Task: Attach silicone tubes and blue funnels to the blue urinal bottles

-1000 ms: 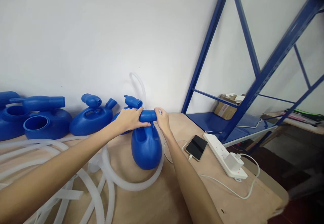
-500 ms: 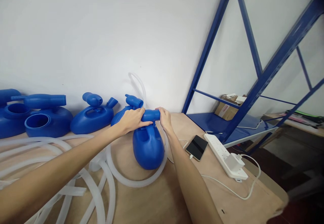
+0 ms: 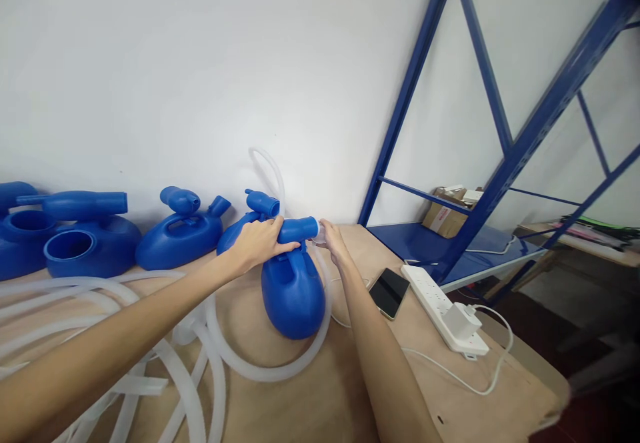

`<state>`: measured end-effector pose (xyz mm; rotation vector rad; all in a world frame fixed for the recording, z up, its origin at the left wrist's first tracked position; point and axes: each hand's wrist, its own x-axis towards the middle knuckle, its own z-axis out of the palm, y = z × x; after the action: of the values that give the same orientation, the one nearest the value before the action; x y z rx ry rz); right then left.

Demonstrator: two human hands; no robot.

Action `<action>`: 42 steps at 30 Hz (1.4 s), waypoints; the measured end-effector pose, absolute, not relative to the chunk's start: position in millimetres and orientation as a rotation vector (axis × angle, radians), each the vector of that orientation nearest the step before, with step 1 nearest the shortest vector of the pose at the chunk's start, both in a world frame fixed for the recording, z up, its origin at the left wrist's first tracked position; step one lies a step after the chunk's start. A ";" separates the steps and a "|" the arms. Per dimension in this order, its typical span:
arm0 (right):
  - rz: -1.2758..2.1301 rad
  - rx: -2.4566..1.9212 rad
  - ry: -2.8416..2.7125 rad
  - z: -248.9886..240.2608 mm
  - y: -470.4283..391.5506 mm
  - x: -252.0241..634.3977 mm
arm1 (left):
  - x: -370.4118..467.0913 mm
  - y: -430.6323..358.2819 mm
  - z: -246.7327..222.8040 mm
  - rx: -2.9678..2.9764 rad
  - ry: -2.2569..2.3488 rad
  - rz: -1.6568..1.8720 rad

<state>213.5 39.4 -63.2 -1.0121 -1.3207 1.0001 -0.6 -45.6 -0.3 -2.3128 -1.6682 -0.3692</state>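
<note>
A blue plastic bottle [image 3: 294, 299] with a built-in handle stands on the table in front of me. A blue tubular connector [image 3: 297, 229] lies across its top. My left hand [image 3: 260, 241] is wrapped round the connector's left part, thumb underneath. At the connector's right end, the fingers of my right hand [image 3: 331, 239] close on a translucent whitish piece [image 3: 319, 231] that touches the opening. My fingers partly hide this piece, so its kind is unclear. A translucent hose [image 3: 270, 373] curves round the front of the bottle and rises towards my right hand.
More blue bottles [image 3: 177, 243] with connectors line the wall at the left. Translucent hoses [image 3: 183, 376] lie tangled at the front left. A phone [image 3: 389, 292], a power strip [image 3: 435, 306] with a white charger [image 3: 463, 321], and a blue metal rack [image 3: 410, 99] are on the right.
My right hand has moved slightly right, off the connector's end, and a translucent piece now shows between its fingers and the opening. My left hand keeps its grip. The view has shifted slightly.
</note>
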 end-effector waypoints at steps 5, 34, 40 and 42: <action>1.165 -1.105 -1.358 -51.9 28.8 239.2 | -2.6 -46.6 1.7 -2.318 -1.679 -0.363; 1.038 -0.829 -2.108 -36.2 10.3 238.1 | -1.3 -46.4 6.5 -2.354 -1.675 -0.345; 1.051 -0.839 -2.033 -47.5 13.1 235.8 | -1.7 -45.8 6.3 -2.366 -1.675 -0.351; 1.039 -0.853 -1.994 -53.2 14.9 235.0 | -1.8 -46.1 6.4 -2.362 -1.683 -0.351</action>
<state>235.0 14.9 -53.2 -0.8534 -1.9942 1.0389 -1.8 -46.1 6.4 -2.3622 -1.6828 -0.3512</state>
